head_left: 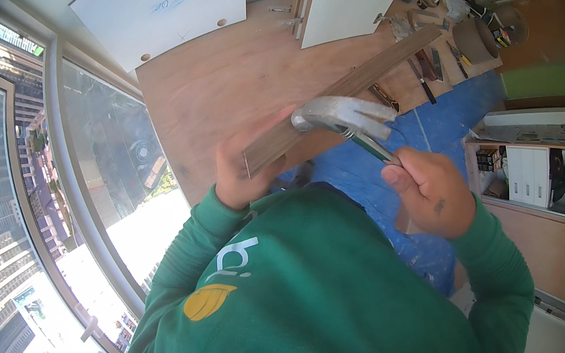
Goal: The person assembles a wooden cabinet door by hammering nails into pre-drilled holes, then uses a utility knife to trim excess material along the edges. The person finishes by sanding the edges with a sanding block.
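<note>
My left hand (pixel 232 173) is closed around the near end of a long brown wooden plank (pixel 366 78). The plank slants away to the upper right, across a broad wooden surface. In my right hand (pixel 434 198) is a claw hammer (pixel 339 114), gripped by its handle. The silvery hammer head hangs over the plank, close to my left hand, and its claw points right. Whether the head touches the wood I cannot tell. Part of my left hand's fingers is hidden behind the plank.
A white panel (pixel 169 2) with round holes leans at the far left, beside a white hinged door (pixel 348 7). Hand tools and a bucket (pixel 476 39) lie at the far right. Blue sheeting (pixel 404 147) covers the floor. Windows (pixel 100 149) line the left side.
</note>
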`<state>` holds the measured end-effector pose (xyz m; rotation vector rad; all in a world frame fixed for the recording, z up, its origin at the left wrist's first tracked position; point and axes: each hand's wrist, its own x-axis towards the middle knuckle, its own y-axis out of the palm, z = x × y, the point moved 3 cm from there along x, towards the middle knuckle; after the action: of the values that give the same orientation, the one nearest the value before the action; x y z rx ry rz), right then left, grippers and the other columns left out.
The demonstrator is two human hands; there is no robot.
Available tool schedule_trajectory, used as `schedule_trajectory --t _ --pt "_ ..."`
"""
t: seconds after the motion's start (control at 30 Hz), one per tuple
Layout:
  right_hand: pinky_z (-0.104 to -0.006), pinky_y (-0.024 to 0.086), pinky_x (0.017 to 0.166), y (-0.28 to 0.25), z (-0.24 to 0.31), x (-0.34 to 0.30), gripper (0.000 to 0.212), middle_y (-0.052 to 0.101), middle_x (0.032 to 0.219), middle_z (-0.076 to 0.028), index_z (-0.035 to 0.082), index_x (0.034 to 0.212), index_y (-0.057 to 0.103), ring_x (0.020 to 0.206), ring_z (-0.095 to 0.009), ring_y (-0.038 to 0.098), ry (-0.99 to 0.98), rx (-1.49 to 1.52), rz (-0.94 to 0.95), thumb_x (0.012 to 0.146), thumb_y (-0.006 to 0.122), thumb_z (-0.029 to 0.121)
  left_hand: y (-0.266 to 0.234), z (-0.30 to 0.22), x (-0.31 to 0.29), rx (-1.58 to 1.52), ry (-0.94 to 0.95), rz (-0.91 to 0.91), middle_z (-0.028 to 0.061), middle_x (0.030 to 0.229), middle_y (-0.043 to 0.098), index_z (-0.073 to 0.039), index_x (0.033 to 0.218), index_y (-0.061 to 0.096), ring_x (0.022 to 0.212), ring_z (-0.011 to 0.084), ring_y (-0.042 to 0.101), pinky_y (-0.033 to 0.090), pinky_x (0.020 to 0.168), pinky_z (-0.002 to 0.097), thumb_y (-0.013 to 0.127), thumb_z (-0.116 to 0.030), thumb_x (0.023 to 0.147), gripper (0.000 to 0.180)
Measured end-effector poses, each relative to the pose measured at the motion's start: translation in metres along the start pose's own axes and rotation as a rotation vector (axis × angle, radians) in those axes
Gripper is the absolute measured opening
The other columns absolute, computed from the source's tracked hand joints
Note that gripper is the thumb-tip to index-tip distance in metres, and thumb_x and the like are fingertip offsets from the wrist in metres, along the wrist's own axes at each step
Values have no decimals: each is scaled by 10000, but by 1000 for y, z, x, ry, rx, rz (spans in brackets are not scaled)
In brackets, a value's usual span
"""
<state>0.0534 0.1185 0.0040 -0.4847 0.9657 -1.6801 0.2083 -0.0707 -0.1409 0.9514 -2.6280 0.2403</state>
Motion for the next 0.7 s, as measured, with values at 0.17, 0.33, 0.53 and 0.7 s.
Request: schedule_trajectory --t 0.17,0.33,0.53,0.7 --pt "-409 398 540 -11 25 6 334 504 646 -123 23 819 513 554 -287 525 -8 134 1 1050 613 242 -7 8 -5 -80 -30 28 179 1231 742 -13 1329 683 1130 268 720 532 1001 350 720 81 730 607" --pt "-424 421 540 7 33 7 282 542 669 -147 19 856 551 572 -341 546 -162 -5 49 1031 634 224 -7 19 -2 -176 -12 45 198 1273 723 -3 1335 675 1161 283 710 528 1018 363 762 30 731 611" --pt "-435 423 544 5 46 9 280 548 680 -179 26 841 552 595 -398 544 -165 107 4 1014 656 219 -7 21 -1 -145 26 40 190 1265 727 -1 1343 670 1137 283 721 532 1000 353 744 24 731 617" --pt "-413 410 540 8 20 6 328 515 658 -144 24 842 532 549 -317 496 -44 -18 56 1046 622 264 -6 11 6 -148 -33 61 185 1263 728 3 1331 672 1120 280 726 534 988 349 651 52 720 613"
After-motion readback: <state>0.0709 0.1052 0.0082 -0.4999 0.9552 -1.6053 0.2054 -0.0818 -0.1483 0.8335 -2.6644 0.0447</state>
